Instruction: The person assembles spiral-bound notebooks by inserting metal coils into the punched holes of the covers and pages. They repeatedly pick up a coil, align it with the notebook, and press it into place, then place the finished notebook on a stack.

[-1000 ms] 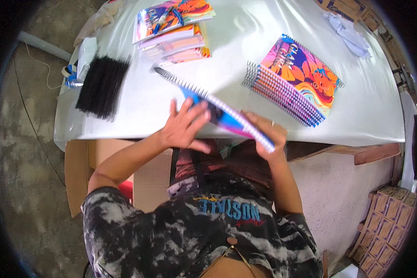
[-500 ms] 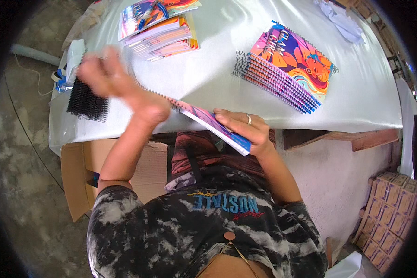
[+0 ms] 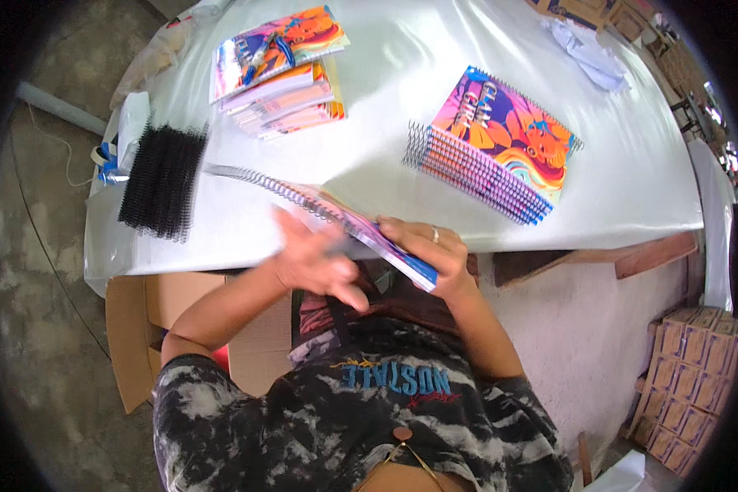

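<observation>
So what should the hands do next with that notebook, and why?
Probably set the left hand flat on the spiral notebook to steady it. The right hand grips its near end alone, the notebook juts past the table edge, and the left hand is blurred, beside it.

Centre frame: right hand (image 3: pixel 429 254) gripping spiral notebook (image 3: pixel 336 217), blurred left hand (image 3: pixel 316 262) against it; black binding coils (image 3: pixel 162 180) left, bound notebook stack (image 3: pixel 496 143) upper right.

Bright daylight, fisheye view with motion blur

Glare washes out the white table (image 3: pixel 402 156); the left hand (image 3: pixel 316 262) is smeared by motion blur, the right hand (image 3: pixel 426 250) sharp. Edges bow outward, and a black vignette rings the corners.
</observation>
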Motion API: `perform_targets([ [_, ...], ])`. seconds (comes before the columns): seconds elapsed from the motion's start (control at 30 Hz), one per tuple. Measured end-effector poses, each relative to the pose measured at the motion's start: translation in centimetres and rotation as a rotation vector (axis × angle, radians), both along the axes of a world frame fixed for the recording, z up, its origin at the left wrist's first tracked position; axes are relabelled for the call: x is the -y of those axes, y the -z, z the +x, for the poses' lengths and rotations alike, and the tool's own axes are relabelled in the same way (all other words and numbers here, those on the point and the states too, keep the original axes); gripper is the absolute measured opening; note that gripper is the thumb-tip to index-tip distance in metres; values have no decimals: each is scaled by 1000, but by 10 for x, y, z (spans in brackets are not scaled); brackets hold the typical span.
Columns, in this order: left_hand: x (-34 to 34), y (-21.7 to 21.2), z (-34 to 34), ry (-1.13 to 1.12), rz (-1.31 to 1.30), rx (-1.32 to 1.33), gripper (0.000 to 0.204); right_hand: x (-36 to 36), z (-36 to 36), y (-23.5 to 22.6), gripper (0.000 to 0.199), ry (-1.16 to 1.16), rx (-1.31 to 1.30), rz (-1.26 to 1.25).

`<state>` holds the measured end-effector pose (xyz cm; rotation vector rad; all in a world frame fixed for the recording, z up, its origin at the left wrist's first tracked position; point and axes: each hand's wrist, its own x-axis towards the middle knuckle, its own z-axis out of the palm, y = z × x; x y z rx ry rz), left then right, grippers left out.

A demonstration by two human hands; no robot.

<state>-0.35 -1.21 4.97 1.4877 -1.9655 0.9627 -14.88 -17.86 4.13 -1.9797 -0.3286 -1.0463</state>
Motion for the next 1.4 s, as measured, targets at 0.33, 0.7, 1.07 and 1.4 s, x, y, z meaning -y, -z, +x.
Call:
perform_targets([
  [0.33, 13, -9, -8, -43, -131, -64, 97, -6, 11, 4, 37, -9, -39, 98],
  [0.7, 6, 17, 16, -12, -29, -151, 95, -9, 24, -1, 32, -29, 6, 51],
  [1.07, 19, 44, 10, -157, 127, -491, 110, -26, 19, -5, 41, -5, -114, 184],
  [1.4, 40, -25, -3, -176, -135, -212, 108, -36, 25, -1, 44, 42, -141, 164],
])
